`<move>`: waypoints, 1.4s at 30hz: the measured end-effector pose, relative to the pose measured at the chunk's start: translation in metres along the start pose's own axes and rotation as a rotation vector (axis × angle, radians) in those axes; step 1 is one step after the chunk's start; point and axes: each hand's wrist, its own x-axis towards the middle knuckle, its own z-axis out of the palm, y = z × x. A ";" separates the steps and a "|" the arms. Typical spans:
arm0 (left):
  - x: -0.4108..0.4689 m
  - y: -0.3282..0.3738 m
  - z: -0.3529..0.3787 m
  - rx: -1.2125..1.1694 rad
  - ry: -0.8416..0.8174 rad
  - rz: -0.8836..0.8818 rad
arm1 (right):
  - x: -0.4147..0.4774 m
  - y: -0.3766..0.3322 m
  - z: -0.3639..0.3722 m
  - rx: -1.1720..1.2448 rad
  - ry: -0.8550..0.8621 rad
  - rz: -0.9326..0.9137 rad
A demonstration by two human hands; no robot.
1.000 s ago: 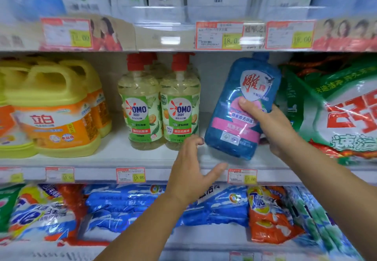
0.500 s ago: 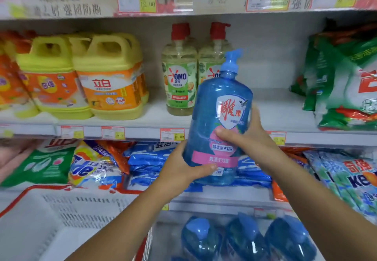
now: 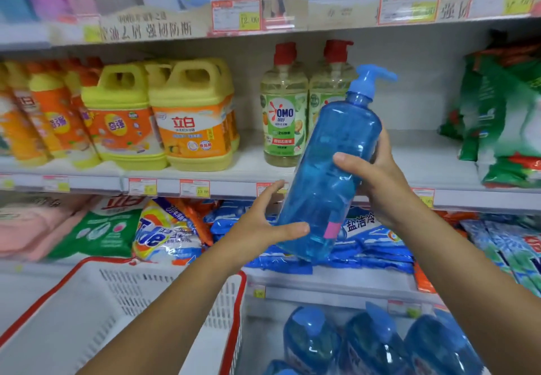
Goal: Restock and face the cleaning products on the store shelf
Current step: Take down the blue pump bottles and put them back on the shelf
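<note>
One clear-blue pump bottle [image 3: 339,128] leans right, label [image 3: 332,229] facing away.

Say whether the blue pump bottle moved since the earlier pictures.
Yes. The blue pump bottle came down; its base hangs below the OMO bottles.
</note>
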 end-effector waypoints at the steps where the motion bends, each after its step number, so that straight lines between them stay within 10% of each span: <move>1: -0.001 0.001 -0.002 -0.119 -0.093 -0.038 | 0.001 -0.001 -0.002 0.011 -0.041 -0.003; 8: 0.001 0.011 0.013 -0.203 0.119 0.112 | -0.001 -0.022 -0.006 -0.145 -0.128 -0.045; 13: -0.001 0.010 0.035 0.285 0.471 0.234 | -0.006 -0.010 0.007 -0.226 0.092 -0.110; 24: 0.002 0.014 0.010 -0.309 -0.185 -0.049 | 0.001 -0.020 -0.028 0.020 -0.112 -0.042; 35: 0.010 0.021 0.059 0.120 0.465 0.294 | -0.001 -0.025 -0.010 -0.288 0.105 -0.150; 42: 0.012 0.042 0.036 0.223 0.030 0.187 | 0.000 -0.031 -0.043 -0.043 -0.002 -0.183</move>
